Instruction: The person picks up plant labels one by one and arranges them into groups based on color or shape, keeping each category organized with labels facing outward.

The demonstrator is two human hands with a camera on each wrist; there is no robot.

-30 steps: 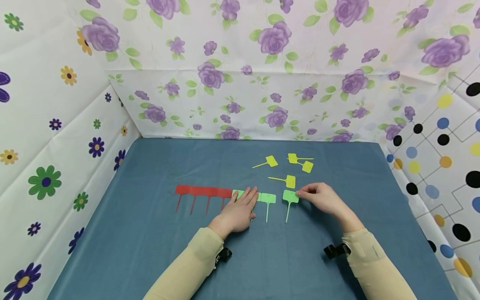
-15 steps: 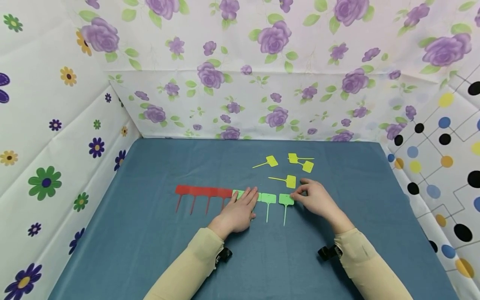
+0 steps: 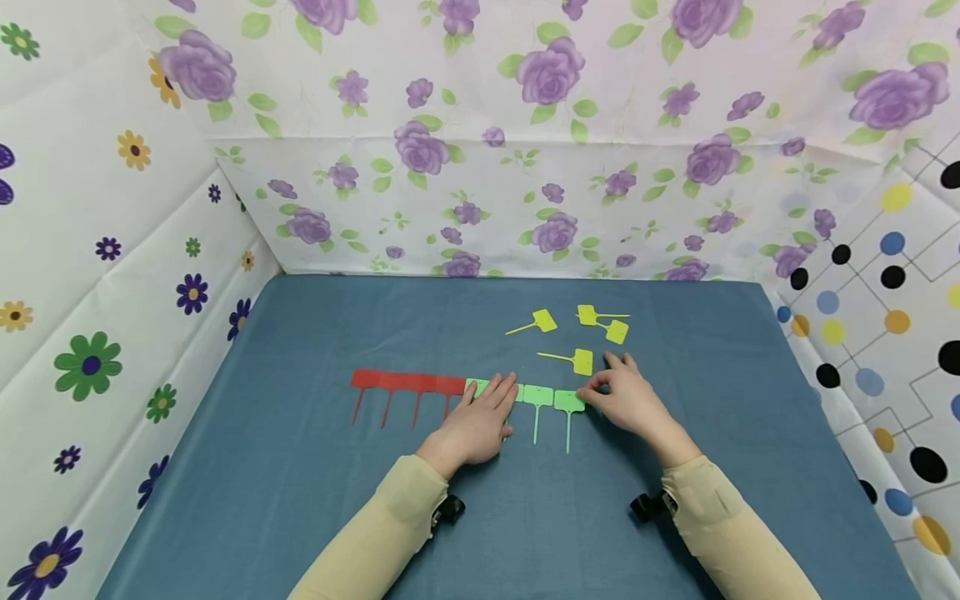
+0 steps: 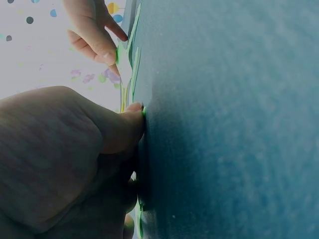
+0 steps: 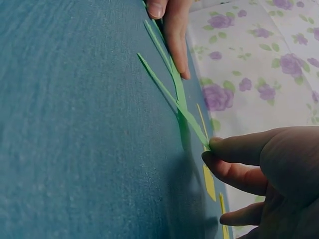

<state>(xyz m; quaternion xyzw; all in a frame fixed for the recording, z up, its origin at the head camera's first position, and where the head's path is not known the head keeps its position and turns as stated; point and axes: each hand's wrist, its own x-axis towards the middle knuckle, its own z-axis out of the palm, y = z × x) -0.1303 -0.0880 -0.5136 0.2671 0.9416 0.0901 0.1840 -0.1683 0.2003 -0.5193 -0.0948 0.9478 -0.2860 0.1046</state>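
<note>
My left hand [image 3: 472, 427] lies with straight fingers across the green part of a row of T-shaped plant labels, hiding some of them. Between right thumb and forefinger, my right hand [image 3: 628, 402] pinches the right edge of a green plant label [image 3: 568, 401]. In the right wrist view that label [image 5: 192, 123] tilts, its pinched edge raised off the cloth. Its left edge meets the neighbouring green label [image 3: 537, 395] in the head view. Red plant labels [image 3: 405, 382] form the left part of the row, heads side by side, stems toward me.
Several yellow plant labels lie loose behind the row, one [image 3: 582, 362] close to my right fingers and another [image 3: 543, 320] farther back. A blue cloth [image 3: 300, 467] covers the table. Patterned sheets [image 3: 480, 167] enclose its back and sides.
My right hand has moved left and slightly toward me with the green plant label, narrowing the gap until it meets the row. My left hand has stayed in place.
</note>
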